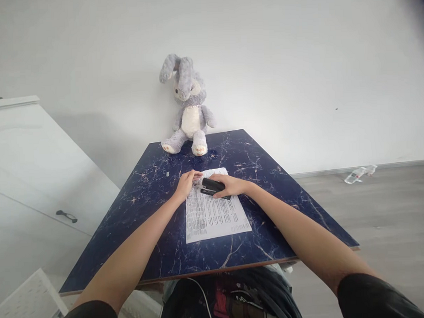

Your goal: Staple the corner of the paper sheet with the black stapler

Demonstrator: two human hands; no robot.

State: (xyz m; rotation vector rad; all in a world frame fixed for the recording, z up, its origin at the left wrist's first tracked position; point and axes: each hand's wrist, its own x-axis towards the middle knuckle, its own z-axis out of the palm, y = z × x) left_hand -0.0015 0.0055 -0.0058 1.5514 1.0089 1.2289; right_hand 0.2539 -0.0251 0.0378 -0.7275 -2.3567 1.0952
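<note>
A black stapler [213, 185] lies across the upper part of a printed paper sheet [217, 219] on the table. My right hand [231, 184] is wrapped round the stapler's right end, fingers above and thumb below. A silver metal part shows at the stapler's left end, which points at my left hand [186, 185]. That hand rests at the sheet's upper left edge, with its fingers stretched out over the paper close to the stapler's tip. Its thumb is hard to make out. Left of it, a small pale greyish piece [167, 174] lies on the table.
A grey plush rabbit [190, 118] sits at the back of the blue marbled table [131, 226], against the wall. A white cabinet [31, 170] stands at left. On the floor at right lies a clear plastic bottle [356, 175]. Dark fabric [189, 303] shows below the table's front edge.
</note>
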